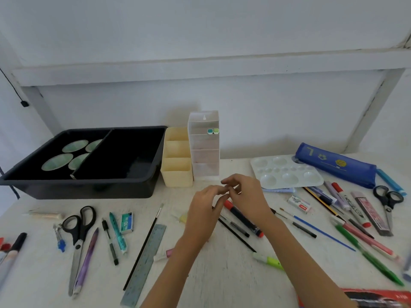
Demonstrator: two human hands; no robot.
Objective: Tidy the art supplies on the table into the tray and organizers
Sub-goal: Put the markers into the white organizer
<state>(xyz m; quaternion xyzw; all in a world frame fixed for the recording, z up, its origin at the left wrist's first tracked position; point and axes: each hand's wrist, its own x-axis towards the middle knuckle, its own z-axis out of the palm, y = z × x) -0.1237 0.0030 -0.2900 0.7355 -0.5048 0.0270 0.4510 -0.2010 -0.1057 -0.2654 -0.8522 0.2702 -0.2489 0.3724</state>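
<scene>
On the white table (222,274), at its far left, sits a black tray (89,187) split by a divider; its left compartment holds four round green discs (57,162). Just right of the tray two organizers stand side by side. The cream organizer (176,178) has three open compartments. The taller clear organizer (205,172) has stacked tiers, and an upper tier holds two small caps (213,131), one teal and one green. At far right a blue pencil case (335,165) lies beside a white paint palette (287,174).

Above the table's middle the left grip (204,207) and right grip (246,196) hover with fingertips meeting and fingers loosely curled; I cannot tell whether either pinches anything.

Loose on the table lie two black-handled pairs, the left scissors (79,225) and the right scissors (388,201). There is also one ruler (144,263), a red-capped marker (242,218), a staples box (126,223) and an eraser (300,203), among pens and brushes.
</scene>
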